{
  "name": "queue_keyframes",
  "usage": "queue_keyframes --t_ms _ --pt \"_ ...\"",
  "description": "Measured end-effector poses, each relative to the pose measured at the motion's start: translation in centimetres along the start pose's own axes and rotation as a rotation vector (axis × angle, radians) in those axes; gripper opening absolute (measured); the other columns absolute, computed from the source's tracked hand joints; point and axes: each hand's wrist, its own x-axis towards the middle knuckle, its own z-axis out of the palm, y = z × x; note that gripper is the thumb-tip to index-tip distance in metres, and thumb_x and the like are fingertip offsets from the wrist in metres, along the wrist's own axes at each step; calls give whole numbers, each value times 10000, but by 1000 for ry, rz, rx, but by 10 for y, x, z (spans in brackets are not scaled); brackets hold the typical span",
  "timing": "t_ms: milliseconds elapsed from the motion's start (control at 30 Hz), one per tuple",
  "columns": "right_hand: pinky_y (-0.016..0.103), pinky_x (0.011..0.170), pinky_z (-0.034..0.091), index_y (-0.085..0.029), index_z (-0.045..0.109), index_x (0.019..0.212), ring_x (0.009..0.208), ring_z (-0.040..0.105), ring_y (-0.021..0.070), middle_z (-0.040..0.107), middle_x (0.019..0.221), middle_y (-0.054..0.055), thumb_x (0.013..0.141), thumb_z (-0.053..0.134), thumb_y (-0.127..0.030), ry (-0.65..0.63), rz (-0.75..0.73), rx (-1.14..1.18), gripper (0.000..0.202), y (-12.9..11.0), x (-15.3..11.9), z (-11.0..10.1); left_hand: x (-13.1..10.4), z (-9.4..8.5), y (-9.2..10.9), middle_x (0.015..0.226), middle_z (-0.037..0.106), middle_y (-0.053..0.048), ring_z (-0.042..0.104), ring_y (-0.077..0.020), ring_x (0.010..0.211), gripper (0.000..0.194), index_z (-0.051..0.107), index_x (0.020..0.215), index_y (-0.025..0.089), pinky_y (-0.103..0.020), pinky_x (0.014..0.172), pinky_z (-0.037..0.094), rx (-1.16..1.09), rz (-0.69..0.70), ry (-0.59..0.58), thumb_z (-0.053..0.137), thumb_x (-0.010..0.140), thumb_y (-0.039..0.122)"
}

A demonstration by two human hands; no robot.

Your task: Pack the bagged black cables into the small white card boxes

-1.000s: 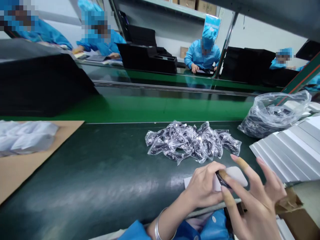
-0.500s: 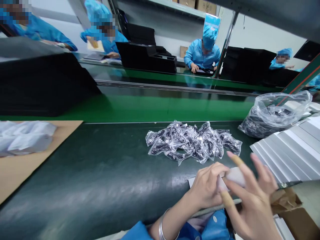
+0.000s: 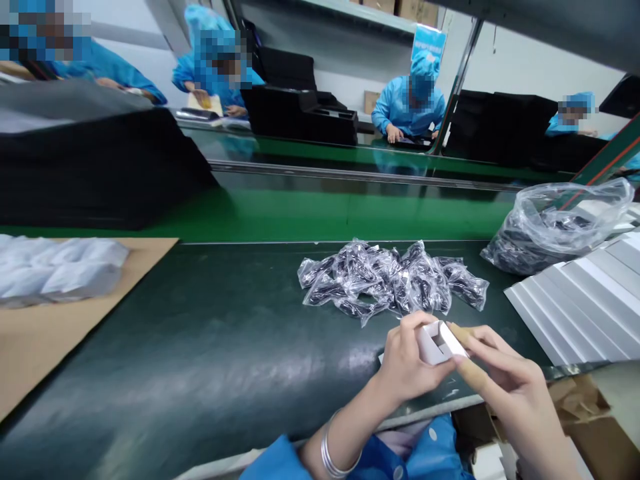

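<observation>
A small white carton (image 3: 429,347) with an opening at its near end is between my two hands, above the front edge of the bench. My left hand (image 3: 404,360) wraps round its left side, fingers on top and thumb below. My right hand (image 3: 505,367), with yellow covers on some fingertips, pinches the carton's right end at the flap. Just beyond lie several black items in clear plastic bags (image 3: 370,280), heaped on the dark green bench. What is inside the carton is hard to make out.
Flat white cartons (image 3: 585,307) are fanned out at the right, beside a large clear bag (image 3: 545,227) of dark items. White wrapped pieces (image 3: 65,270) lie on a cardboard sheet (image 3: 100,317) at the left. Co-workers in blue sit beyond the green belt (image 3: 330,210).
My right hand, spread and blurred before, has closed on the carton's end. The carton is turned so its opening shows. The view has shifted slightly.
</observation>
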Motion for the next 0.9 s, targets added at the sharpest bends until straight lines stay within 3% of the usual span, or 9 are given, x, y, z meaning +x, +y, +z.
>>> queue_keyframes --t_ms 233,400,500,667,833,900 --pt "187 745 525 -207 710 1071 869 623 106 624 976 52 904 578 -140 190 -305 -311 223 0 -8 20 -5 6 -2 933 626 -64 650 -149 629 451 337 1223 212 -255 522 539 24 35 33 595 876 341" --pt "233 716 514 -173 682 1013 852 598 124 609 964 66 895 571 -111 314 -390 -479 173 6 -8 28 -7 10 -2 961 642 -77 670 -167 670 497 305 1268 217 -280 560 558 42 28 -5 593 870 294" --pt "291 734 516 -157 657 1099 880 582 159 613 1052 102 905 545 -116 248 -428 -606 228 5 -7 26 -7 8 -2 999 644 -89 685 -179 731 523 300 1275 221 -308 630 582 43 3 1 618 866 293" --pt "365 765 513 -92 670 1047 946 579 237 661 1031 142 909 492 -97 140 -684 -825 225 -7 -3 22 -5 4 3 998 639 -104 673 -187 748 392 323 1287 214 -318 634 580 72 52 34 466 966 388" --pt "327 680 498 -58 673 886 832 594 210 677 927 138 875 500 -29 109 -814 -808 176 -18 -1 18 -6 2 10 959 626 -72 638 -168 726 299 326 1288 236 -306 642 564 -20 65 -17 367 1004 323" --pt "313 705 508 -67 679 931 836 588 196 669 928 123 877 516 -37 96 -770 -764 174 -12 -2 15 -7 1 7 993 620 -79 640 -175 776 301 341 1274 239 -315 672 564 -57 94 -25 406 994 328"
